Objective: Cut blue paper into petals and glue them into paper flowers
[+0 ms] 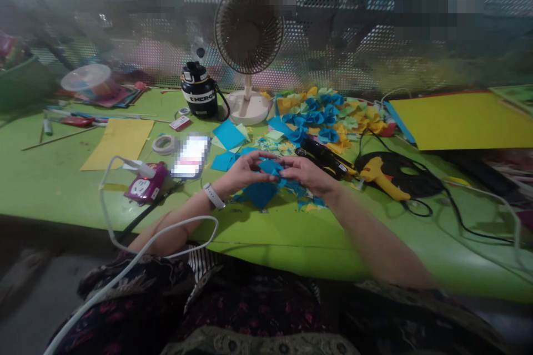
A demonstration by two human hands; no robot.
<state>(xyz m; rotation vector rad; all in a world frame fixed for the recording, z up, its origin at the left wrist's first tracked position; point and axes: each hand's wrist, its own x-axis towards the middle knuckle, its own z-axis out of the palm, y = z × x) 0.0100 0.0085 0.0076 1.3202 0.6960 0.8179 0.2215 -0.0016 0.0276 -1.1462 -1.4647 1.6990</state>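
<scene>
Blue paper (270, 167) held between left hand (245, 171) and right hand (307, 173); folds unclear.

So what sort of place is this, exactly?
Probably a paper-craft workspace. The table bears a heap of folded paper shapes and what looks like a glue gun, while the left hand and right hand hold blue paper.
</scene>
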